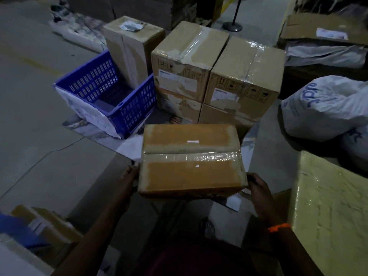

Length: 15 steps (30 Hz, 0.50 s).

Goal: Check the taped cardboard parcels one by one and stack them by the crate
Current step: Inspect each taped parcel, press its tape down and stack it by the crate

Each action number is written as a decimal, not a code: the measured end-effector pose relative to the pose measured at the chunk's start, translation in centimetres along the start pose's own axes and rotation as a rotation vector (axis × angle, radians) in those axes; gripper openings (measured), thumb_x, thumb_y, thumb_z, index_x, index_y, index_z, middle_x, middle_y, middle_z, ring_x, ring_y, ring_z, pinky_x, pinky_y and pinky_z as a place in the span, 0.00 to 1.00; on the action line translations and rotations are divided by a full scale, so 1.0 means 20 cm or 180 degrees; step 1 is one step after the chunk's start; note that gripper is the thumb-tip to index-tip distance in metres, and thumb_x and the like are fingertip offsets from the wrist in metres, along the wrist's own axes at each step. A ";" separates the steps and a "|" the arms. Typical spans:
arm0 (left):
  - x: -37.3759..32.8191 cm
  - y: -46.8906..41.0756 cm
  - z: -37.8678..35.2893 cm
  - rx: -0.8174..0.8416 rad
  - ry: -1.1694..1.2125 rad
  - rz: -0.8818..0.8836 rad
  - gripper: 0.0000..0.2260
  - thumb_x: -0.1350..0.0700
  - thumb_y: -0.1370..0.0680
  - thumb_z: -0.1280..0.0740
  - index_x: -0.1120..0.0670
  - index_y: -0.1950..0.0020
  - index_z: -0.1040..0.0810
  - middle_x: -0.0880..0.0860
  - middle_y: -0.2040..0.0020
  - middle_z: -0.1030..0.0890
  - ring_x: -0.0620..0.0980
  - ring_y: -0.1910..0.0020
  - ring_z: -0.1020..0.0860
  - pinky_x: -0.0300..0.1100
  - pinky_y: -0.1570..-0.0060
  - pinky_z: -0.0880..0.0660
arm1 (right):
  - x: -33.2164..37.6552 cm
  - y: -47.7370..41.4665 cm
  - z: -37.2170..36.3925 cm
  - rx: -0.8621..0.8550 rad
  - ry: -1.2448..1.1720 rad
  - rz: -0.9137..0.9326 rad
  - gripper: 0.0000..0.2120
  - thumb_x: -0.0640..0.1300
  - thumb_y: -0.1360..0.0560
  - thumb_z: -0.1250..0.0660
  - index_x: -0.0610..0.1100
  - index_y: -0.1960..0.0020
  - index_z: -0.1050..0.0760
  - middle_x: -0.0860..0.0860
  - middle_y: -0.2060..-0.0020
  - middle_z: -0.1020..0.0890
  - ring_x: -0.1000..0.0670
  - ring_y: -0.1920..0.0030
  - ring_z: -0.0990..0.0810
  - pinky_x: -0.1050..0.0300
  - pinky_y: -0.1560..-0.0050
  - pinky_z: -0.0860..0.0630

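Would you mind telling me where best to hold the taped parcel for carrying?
Probably by its two short ends, from either side, as the left hand and right hand do now: the parcel is wide and flat-sided, with tape crossing its top.

A grey concrete floor (35, 108) fills the left of the view, crossed by a thin dark line and a faint yellow stripe. At the right edge lie bulging white sacks (326, 108) with blue lettering, one partly over another. Behind them, a flattened sheet of cardboard (310, 26) bearing a white label rests on pale folded wrapping (326, 54). Near the top stands a black post on a round base (232, 24). At lower right sits a pale yellow block (330, 212) under glossy film, possibly a wrapped bale. A heap of white and dark scraps (77, 30) lies at upper left, too dim to make out.
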<state>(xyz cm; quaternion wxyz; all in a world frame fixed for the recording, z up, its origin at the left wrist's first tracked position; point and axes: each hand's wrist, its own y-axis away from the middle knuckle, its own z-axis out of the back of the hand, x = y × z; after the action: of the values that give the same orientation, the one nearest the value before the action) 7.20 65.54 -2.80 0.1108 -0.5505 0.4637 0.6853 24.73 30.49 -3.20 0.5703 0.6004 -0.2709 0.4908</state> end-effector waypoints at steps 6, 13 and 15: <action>-0.21 -0.07 -0.06 -0.0062 -0.0435 -0.0582 0.16 0.44 0.19 0.35 0.48 0.33 0.23 0.48 0.41 0.19 0.49 0.41 0.21 0.47 0.49 0.23 | 0.09 -0.09 -0.06 -0.0245 -0.0123 0.0176 0.12 0.47 0.15 0.39 0.46 0.43 0.17 0.47 0.47 0.13 0.46 0.44 0.15 0.52 0.56 0.19; -0.36 -0.16 -0.20 0.0111 -0.0954 -0.0544 0.21 0.53 0.20 0.31 0.45 0.28 0.27 0.49 0.40 0.22 0.55 0.40 0.24 0.54 0.41 0.24 | 0.34 -0.25 -0.18 0.0421 0.0102 0.0483 0.17 0.48 0.20 0.29 0.47 0.32 0.22 0.49 0.43 0.14 0.47 0.42 0.15 0.50 0.43 0.18; -0.36 -0.13 -0.20 0.0108 -0.0775 -0.0618 0.17 0.55 0.22 0.31 0.42 0.35 0.24 0.45 0.44 0.21 0.54 0.41 0.23 0.51 0.46 0.23 | 0.34 -0.24 -0.19 0.0465 0.0216 0.0676 0.23 0.41 0.23 0.26 0.47 0.29 0.25 0.49 0.42 0.15 0.47 0.41 0.16 0.55 0.46 0.18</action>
<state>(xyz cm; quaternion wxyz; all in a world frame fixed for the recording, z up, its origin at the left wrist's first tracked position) 14.20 66.44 2.22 0.2412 -0.5036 0.4029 0.7251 30.40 36.75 0.44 0.4787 0.5913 -0.2771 0.5869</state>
